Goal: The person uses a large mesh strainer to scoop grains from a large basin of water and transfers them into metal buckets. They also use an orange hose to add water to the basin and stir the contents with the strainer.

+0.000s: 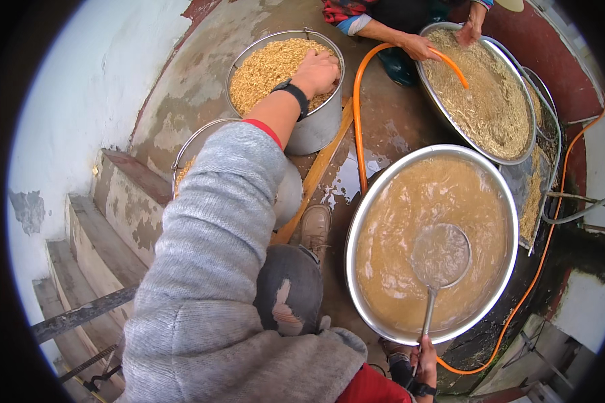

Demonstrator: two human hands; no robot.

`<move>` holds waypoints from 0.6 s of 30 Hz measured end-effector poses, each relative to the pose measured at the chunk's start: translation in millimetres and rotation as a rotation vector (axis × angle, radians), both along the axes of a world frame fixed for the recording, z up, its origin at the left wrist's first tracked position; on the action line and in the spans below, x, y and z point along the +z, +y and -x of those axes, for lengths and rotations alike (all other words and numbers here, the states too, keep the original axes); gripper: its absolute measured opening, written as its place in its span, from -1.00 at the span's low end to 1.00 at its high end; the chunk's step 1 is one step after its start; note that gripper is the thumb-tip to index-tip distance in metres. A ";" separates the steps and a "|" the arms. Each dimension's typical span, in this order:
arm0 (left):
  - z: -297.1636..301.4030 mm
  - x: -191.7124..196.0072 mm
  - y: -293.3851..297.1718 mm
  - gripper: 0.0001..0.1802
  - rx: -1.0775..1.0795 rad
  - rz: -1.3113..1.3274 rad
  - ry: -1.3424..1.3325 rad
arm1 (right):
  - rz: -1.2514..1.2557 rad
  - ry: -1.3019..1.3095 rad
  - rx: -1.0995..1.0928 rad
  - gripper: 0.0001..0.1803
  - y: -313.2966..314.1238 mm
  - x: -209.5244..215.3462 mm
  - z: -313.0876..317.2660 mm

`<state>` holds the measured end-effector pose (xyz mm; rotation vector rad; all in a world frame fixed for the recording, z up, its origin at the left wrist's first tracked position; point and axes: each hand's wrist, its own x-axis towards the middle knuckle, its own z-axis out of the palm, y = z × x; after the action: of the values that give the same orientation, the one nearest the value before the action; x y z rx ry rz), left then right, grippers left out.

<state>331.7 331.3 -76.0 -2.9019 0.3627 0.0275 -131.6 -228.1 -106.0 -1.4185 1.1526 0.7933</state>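
Note:
My left hand [315, 72], with a black watch at the wrist, rests on the yellow-brown grain [265, 70] in a metal bucket [314, 134], near its right rim. Its fingers are curled together, and what lies under them is hidden. My right hand [424, 361] is closed round the handle of a metal skimmer [441, 255]. The skimmer's round head sits in cloudy brown water [390, 235] inside a wide metal basin [510, 201].
A second bucket [288, 195] is partly behind my left arm, by a wooden plank [320, 168]. At the upper right, another person holds an orange hose [360, 121] over a basin [444, 124] of wet grain or husks. Concrete steps [107, 245] are at left.

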 end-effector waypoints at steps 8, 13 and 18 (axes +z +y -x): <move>17.8 18.1 36.5 -0.92 0.020 0.065 -0.187 | -0.352 -0.127 -0.196 -0.69 43.3 -48.2 -77.2; 31.9 38.1 70.8 -0.88 0.235 0.391 -0.094 | -0.089 -0.020 0.103 -0.66 31.8 -2.7 -3.1; 33.9 39.8 96.1 -0.87 0.319 0.693 -0.060 | 0.066 -0.078 -0.001 -0.63 -6.8 15.0 -14.2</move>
<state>297.8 427.4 -36.3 -3.6004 -0.1451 -0.1678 -117.3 -234.9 -91.0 -1.4903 1.1284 0.6981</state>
